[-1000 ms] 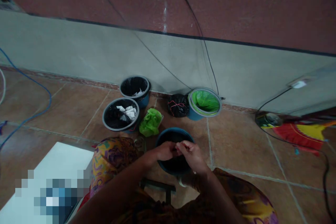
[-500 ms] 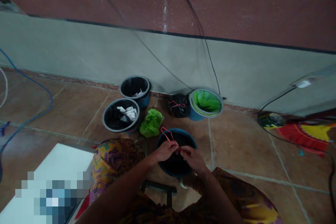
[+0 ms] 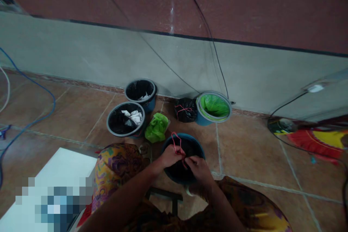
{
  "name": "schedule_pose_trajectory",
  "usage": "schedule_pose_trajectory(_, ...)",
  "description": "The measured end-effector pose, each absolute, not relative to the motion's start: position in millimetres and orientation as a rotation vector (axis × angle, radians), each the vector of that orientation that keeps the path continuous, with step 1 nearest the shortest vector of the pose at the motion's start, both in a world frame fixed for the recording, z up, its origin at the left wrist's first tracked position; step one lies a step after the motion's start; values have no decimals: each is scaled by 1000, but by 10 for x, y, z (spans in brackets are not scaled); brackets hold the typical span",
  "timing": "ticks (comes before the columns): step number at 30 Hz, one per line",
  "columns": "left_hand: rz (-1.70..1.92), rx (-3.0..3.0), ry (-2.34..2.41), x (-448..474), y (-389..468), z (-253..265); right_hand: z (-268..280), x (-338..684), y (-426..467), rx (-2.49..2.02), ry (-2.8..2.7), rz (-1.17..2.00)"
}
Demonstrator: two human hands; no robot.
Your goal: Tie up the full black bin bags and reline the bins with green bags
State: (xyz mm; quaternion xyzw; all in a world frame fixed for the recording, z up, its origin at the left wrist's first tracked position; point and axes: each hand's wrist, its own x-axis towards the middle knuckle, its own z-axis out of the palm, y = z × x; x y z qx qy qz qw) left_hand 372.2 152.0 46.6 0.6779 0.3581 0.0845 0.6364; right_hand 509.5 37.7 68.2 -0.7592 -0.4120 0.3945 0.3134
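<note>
Nearest on my feed: patterned yellow-purple clothing (image 3: pixel 116 161) over both knees, white panel (image 3: pixel 63 163) low on the left, partly pixelated. Past the knees I've got both hands over a blue bucket (image 3: pixel 187 136) standing on the floor between the legs, dark inside. Left hand (image 3: pixel 171 156) pinches a pink drawstring (image 3: pixel 176 140), thumb against fingers, with a loop of it sticking up over the bucket's far rim. Right hand (image 3: pixel 196 166) has its fingers drawn together at the same string, just beside the left; I read it as a pinch too, exact contact too small to see. A short pink end hangs below the fingers. Beyond the bucket, slightly left, a crumpled green bag (image 3: pixel 157 127) lies on the tiles. Left of that, a black-lined bin (image 3: pixel 121 135) with white scraps (image 3: pixel 133 116) inside; a second lined bin (image 3: pixel 149 106) stands just behind it. Near the wall, a black bundle (image 3: pixel 186 110) with pink string across it touches or nearly touches a green-lined blue bin (image 3: pixel 203 120). Farthest, the wall (image 3: pixel 168 54), pale below and dark red above, thin cables running down it.
</note>
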Motion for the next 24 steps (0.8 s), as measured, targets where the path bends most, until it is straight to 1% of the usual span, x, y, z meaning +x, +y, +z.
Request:
schedule_pose_trajectory(2, 162, 1757, 799, 3723, 1533, 525, 611, 5145, 428, -1998, -1049, 913)
schedule_pose_trajectory(3, 161, 1879, 783, 3729, 1540, 552, 567, 5165, 462, -1950, -1044, 908)
schedule_pose_trajectory(7, 194, 2255, 635, 3759, 1557, 614, 380, 5173, 602, -1650, -953, 1149)
schedule_pose_trajectory(10, 208, 2409, 577, 3765, 1543, 602, 295, 5137, 636, -1638, -843, 1217)
schedule_pose_trajectory(17, 294, 2537, 612, 3721, 1457, 577, 353, 5148, 538, -1406, -665, 1395)
schedule_pose_trajectory(21, 275, 2550, 638, 3727, 1445, 583, 353, 5156, 528, -1515, -650, 1417)
schedule_pose_trajectory(24, 237, 2526, 640, 3738, 1457, 564, 322, 5145, 546, -1633, -647, 1348)
